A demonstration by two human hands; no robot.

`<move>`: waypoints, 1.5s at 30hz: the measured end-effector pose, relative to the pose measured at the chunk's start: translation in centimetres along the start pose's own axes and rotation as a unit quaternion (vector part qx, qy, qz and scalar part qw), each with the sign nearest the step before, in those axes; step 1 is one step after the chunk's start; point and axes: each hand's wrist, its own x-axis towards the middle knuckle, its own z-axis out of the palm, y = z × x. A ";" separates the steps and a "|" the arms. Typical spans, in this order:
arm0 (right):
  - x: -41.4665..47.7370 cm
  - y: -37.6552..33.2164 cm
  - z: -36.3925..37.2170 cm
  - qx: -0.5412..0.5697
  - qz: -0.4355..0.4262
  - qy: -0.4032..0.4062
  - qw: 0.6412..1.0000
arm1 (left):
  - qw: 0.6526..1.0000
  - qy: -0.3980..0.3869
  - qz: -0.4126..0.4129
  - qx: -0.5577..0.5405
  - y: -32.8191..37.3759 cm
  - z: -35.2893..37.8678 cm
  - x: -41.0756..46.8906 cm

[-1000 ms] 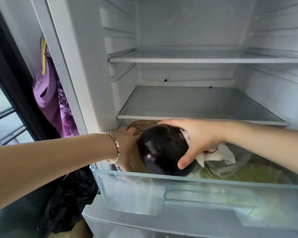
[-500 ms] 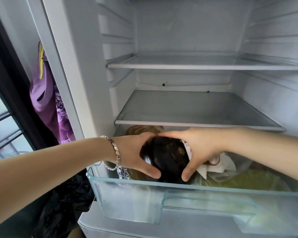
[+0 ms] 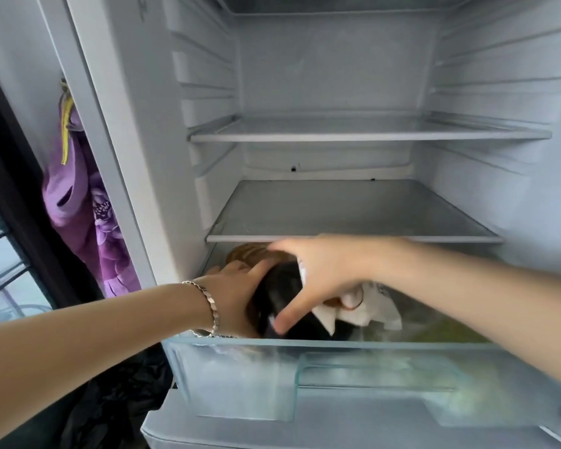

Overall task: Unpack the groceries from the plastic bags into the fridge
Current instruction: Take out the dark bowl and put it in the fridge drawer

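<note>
A dark purple eggplant [image 3: 280, 298] lies low in the clear crisper drawer [image 3: 240, 380] of the open fridge. My left hand [image 3: 237, 293], with a bracelet on the wrist, grips its left side. My right hand [image 3: 321, 273] curls over its top and right side, thumb on its front. Behind the eggplant sits a brown round item [image 3: 248, 252], partly hidden. To the right lie a white plastic bag [image 3: 366, 307] and green leafy produce [image 3: 441, 332].
Two bare glass shelves [image 3: 353, 218] sit above the drawer. A second drawer [image 3: 227, 432] lies below. A black plastic bag [image 3: 117, 403] lies on the floor at the lower left. Purple cloth [image 3: 85, 215] hangs left of the fridge wall.
The eggplant has sunk lower into the drawer. My left hand moved from beside it onto its left side. The camera view tilted upward.
</note>
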 end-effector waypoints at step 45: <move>-6.8 11.0 -1.5 0.057 0.156 0.084 0.982 | 0.882 -0.015 -0.061 -0.466 12.3 -6.2 3.7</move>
